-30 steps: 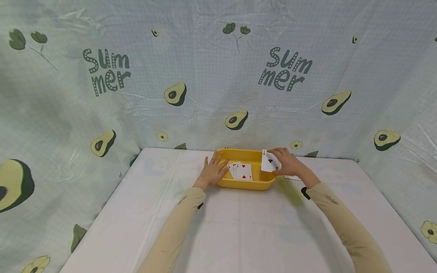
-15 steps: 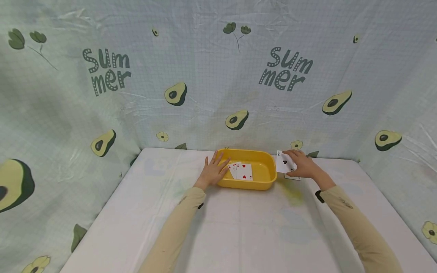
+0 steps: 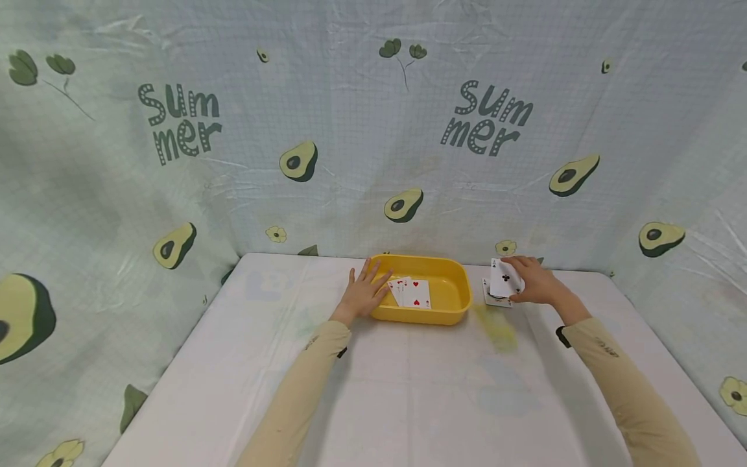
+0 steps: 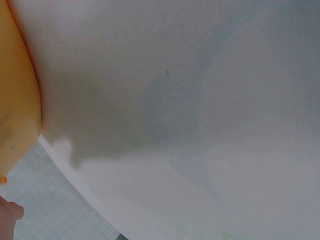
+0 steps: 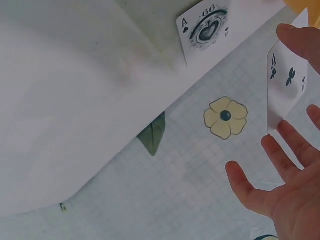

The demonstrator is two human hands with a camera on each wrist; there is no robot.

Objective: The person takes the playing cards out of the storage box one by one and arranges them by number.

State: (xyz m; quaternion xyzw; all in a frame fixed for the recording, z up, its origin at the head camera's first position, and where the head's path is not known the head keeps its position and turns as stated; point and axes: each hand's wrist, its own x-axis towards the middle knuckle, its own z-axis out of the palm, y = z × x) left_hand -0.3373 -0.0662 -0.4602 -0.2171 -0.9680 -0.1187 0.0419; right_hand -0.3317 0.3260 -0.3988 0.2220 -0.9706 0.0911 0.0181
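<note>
My right hand (image 3: 538,284) pinches an ace of clubs (image 3: 504,277) by its edges, between thumb and fingertips. In the head view the card overlaps an ace of spades (image 5: 206,29) that lies face up on the table right of the yellow tray (image 3: 420,316). Spread and straight, my left hand (image 3: 360,297) rests on the tray's left rim. Inside the tray lie several playing cards (image 3: 416,294), fanned and overlapping, with red hearts on the top one. Only a fingertip (image 4: 11,212) and part of the tray show in the left wrist view.
A white cloth covers the table (image 3: 408,395). Behind it and at both sides hangs a pale printed curtain (image 3: 350,130) with avocados and flowers. The table's back edge runs close behind the tray and the cards.
My right hand has carried the ace of clubs rightward from over the tray's right end to over the ace of spades, which now shows more. My left hand has stayed on the rim.
</note>
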